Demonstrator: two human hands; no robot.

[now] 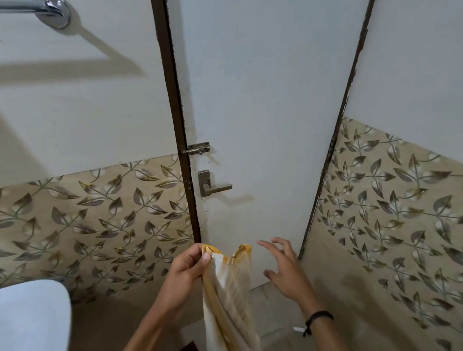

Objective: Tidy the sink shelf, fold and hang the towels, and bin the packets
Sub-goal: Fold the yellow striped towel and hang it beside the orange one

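Towel [229, 294] in left hand [187, 268] (pinched)

Left hand [187, 268] raised in a pinching grip; right hand [286, 271] beside it, fingers spread.

No text, label, brand, number or sign can be read anywhere in the head view. The towel [229, 299] carries only yellow stripes, the wall tiles [404, 216] only a leaf pattern, and the door [257, 108], its lever handle [213, 186] and the sliding bolt [197, 149] show no markings.
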